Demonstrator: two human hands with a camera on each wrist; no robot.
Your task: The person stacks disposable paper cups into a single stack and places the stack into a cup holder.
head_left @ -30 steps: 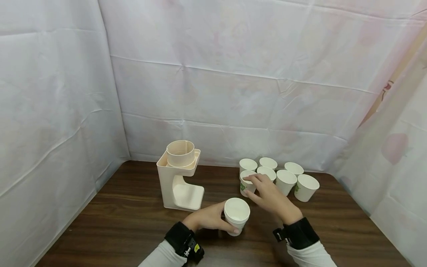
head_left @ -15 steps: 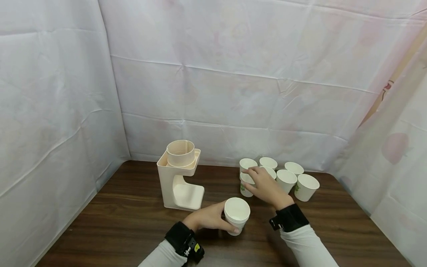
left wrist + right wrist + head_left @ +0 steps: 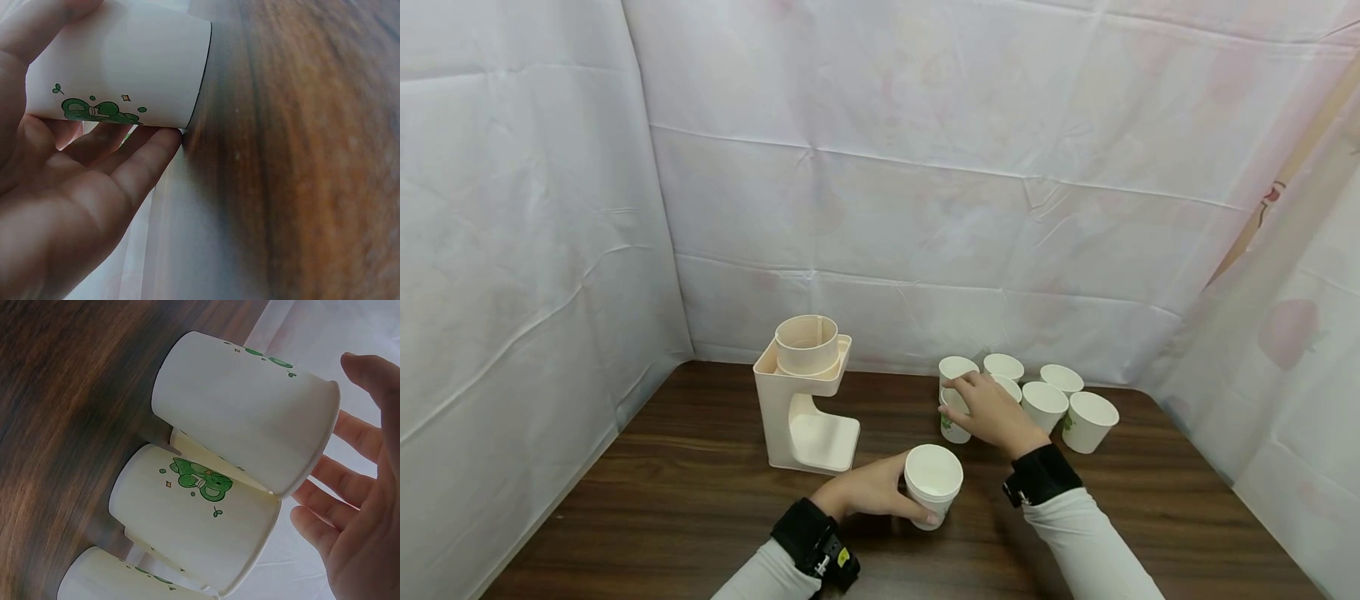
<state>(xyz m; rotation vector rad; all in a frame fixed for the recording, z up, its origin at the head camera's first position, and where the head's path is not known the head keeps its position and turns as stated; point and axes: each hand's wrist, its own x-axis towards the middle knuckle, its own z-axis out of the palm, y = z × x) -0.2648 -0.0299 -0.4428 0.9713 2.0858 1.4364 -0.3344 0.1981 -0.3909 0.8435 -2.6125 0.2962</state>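
My left hand grips a white paper cup near the front of the table, thumb on one side and fingers on the other. Two rim lines show at its top, like nested cups. In the left wrist view a green cartoon print marks the cup wall, its base right at the wood. My right hand hovers with spread fingers at the rim of the front-left paper cup in a group of several. In the right wrist view, thumb and fingers stand about that cup's rim, not closed on it.
A cream stand with a round cup-like holder on top and a flat foot is at left. Several more white paper cups stand upright at back right. White curtains enclose the dark wooden table.
My right hand has shifted slightly left and back over the cup's rim, its forearm swinging left. The left hand and its cup have stayed in place.
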